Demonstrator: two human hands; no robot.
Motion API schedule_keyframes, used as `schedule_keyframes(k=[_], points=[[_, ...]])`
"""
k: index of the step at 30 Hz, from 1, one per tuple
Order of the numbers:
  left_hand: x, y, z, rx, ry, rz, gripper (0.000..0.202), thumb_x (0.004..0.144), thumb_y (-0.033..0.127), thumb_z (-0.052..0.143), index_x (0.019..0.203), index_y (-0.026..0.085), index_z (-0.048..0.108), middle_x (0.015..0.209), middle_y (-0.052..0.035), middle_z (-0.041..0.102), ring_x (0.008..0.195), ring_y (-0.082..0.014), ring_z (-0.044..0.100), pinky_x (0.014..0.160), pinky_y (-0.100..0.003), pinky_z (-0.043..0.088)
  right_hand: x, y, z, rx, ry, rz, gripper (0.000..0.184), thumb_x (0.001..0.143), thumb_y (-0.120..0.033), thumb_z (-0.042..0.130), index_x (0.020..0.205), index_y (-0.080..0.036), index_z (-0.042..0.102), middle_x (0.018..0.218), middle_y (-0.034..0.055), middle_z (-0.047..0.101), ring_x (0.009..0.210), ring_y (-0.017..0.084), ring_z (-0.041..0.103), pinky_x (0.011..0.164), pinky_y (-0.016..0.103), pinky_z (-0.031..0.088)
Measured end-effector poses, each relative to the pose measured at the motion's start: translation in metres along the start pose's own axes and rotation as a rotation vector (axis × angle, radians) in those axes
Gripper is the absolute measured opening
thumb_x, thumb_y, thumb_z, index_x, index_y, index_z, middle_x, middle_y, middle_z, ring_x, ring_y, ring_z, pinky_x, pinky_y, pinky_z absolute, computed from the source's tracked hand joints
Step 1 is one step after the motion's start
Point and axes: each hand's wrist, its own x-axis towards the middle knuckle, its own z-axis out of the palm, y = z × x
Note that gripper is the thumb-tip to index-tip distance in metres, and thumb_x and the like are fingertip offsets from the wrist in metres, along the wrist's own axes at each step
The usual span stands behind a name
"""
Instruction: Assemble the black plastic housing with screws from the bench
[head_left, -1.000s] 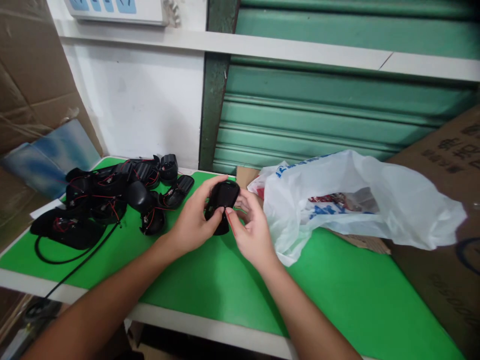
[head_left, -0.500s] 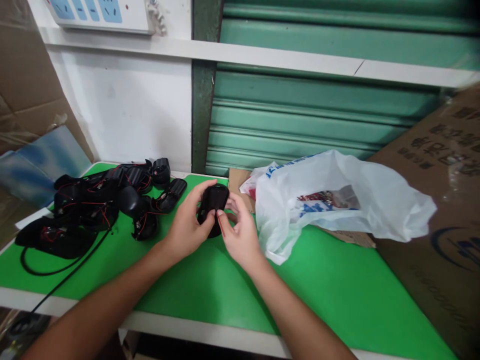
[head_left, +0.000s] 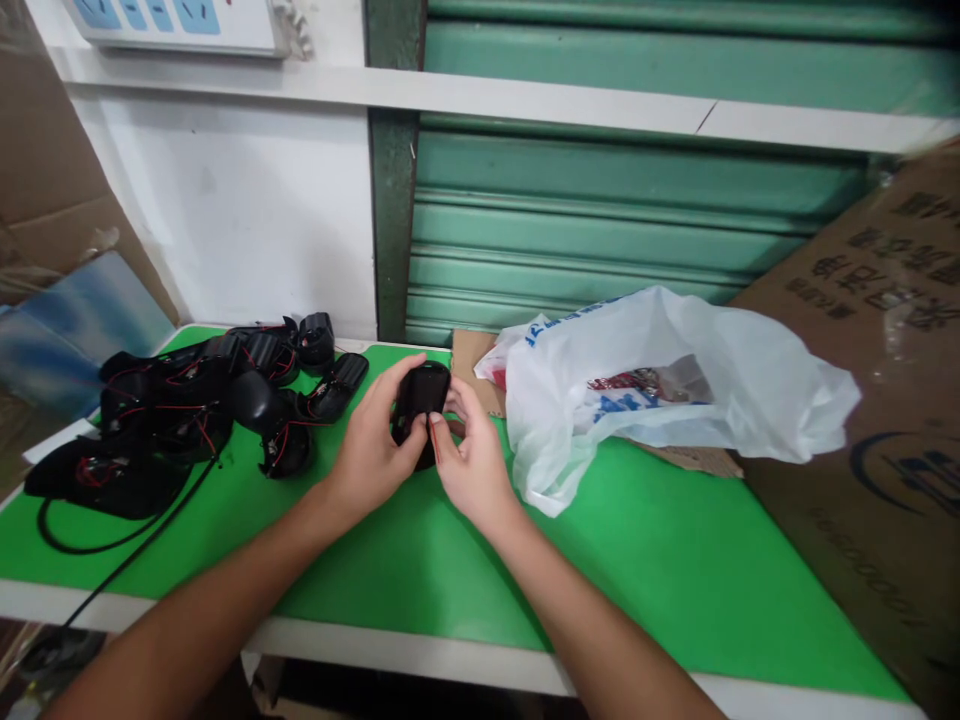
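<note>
Both my hands hold one small black plastic part [head_left: 422, 392] a little above the green table top [head_left: 645, 570]. My left hand [head_left: 371, 450] wraps its fingers round the part's left side and underside. My right hand [head_left: 469, 460] pinches the part's right edge with thumb and fingertips, and a thin red wire runs down by that thumb. To the left lies a heap of similar black parts with red wires [head_left: 187, 405].
A white plastic bag [head_left: 660, 385] with printed packets inside lies on the table to the right, over a piece of cardboard. A large cardboard box [head_left: 877, 420] stands at the far right. A black cable [head_left: 112, 540] loops off the left edge. A power strip [head_left: 172, 22] hangs on the wall.
The view has shifted, so everything sits a little further left and lower in the picture. My hands keep the same hold on the black part, with the fingers only slightly shifted.
</note>
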Motion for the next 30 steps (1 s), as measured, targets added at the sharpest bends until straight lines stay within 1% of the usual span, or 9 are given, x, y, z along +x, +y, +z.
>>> schedule_keyframes(k=[4,9,11,13,16,18,23,27,30], points=[[0.002,-0.001,-0.001,0.012,-0.002,-0.008,0.06,0.088,0.015,0.059,0.146,0.022,0.046,0.144,-0.0128,0.06,0.133,-0.0264,0.059,0.11,-0.044,0.053,0.003,0.0,-0.002,0.0,-0.028,-0.022,0.044,0.095,-0.03,0.057,0.138,-0.025,0.052,0.126,0.0109,0.07,0.117,0.026,0.067,0.101,0.045,0.055],[0.005,0.001,-0.006,-0.086,-0.031,-0.087,0.062,0.089,0.018,0.06,0.149,0.02,0.046,0.145,-0.015,0.059,0.123,-0.0261,0.063,0.086,-0.034,0.063,0.01,-0.003,-0.009,0.105,-0.11,-0.025,0.043,0.093,-0.033,0.06,0.135,-0.025,0.054,0.122,0.0094,0.072,0.114,0.024,0.067,0.098,0.042,0.057],[0.005,0.002,-0.008,-0.132,-0.032,-0.108,0.059,0.094,0.024,0.057,0.152,0.02,0.045,0.148,-0.0156,0.057,0.127,-0.0269,0.062,0.088,-0.034,0.062,0.013,-0.003,-0.012,0.152,-0.126,-0.025,0.042,0.091,-0.034,0.063,0.132,-0.027,0.055,0.119,0.0081,0.073,0.111,0.023,0.068,0.094,0.041,0.058],[0.005,0.001,-0.01,-0.171,-0.035,-0.118,0.055,0.1,0.031,0.052,0.154,0.021,0.044,0.153,-0.015,0.054,0.134,-0.0277,0.058,0.097,-0.039,0.059,0.016,-0.002,-0.015,0.186,-0.129,-0.018,0.041,0.089,-0.035,0.065,0.129,-0.027,0.056,0.116,0.007,0.074,0.108,0.023,0.069,0.091,0.039,0.058],[0.006,-0.003,-0.013,-0.205,-0.022,-0.128,0.052,0.104,0.036,0.046,0.154,0.021,0.047,0.151,-0.0136,0.057,0.137,-0.0273,0.056,0.115,-0.048,0.047,0.018,0.0,-0.017,0.211,-0.116,-0.002,0.041,0.088,-0.036,0.066,0.126,-0.027,0.057,0.11,0.006,0.074,0.104,0.022,0.069,0.089,0.038,0.058],[0.009,-0.005,-0.014,-0.236,-0.016,-0.154,0.049,0.104,0.038,0.044,0.149,0.02,0.052,0.148,-0.0136,0.06,0.136,-0.0278,0.057,0.118,-0.05,0.043,0.019,-0.001,-0.018,0.218,-0.112,0.011,0.04,0.087,-0.037,0.068,0.124,-0.027,0.058,0.108,0.0052,0.074,0.102,0.022,0.069,0.087,0.037,0.057],[0.012,-0.004,-0.016,-0.307,-0.047,-0.178,0.046,0.101,0.039,0.049,0.14,0.017,0.06,0.141,-0.0153,0.066,0.13,-0.0294,0.062,0.116,-0.05,0.045,0.02,-0.005,-0.018,0.247,-0.104,0.017,0.037,0.085,-0.037,0.07,0.119,-0.027,0.059,0.106,0.0043,0.074,0.1,0.022,0.069,0.087,0.036,0.056],[0.01,-0.003,-0.015,-0.322,-0.066,-0.217,0.05,0.096,0.038,0.058,0.143,0.019,0.056,0.136,-0.0152,0.067,0.126,-0.0292,0.064,0.101,-0.044,0.057,0.02,-0.006,-0.016,0.225,-0.076,-0.005,0.037,0.085,-0.039,0.069,0.118,-0.027,0.059,0.107,0.0054,0.074,0.101,0.022,0.069,0.084,0.036,0.057],[0.008,-0.003,-0.014,-0.329,-0.07,-0.25,0.052,0.095,0.039,0.06,0.144,0.02,0.055,0.131,-0.0143,0.069,0.121,-0.0278,0.066,0.093,-0.039,0.06,0.02,-0.005,-0.015,0.217,-0.059,-0.012,0.039,0.084,-0.038,0.07,0.119,-0.027,0.059,0.107,0.0057,0.075,0.1,0.022,0.069,0.082,0.035,0.057]])
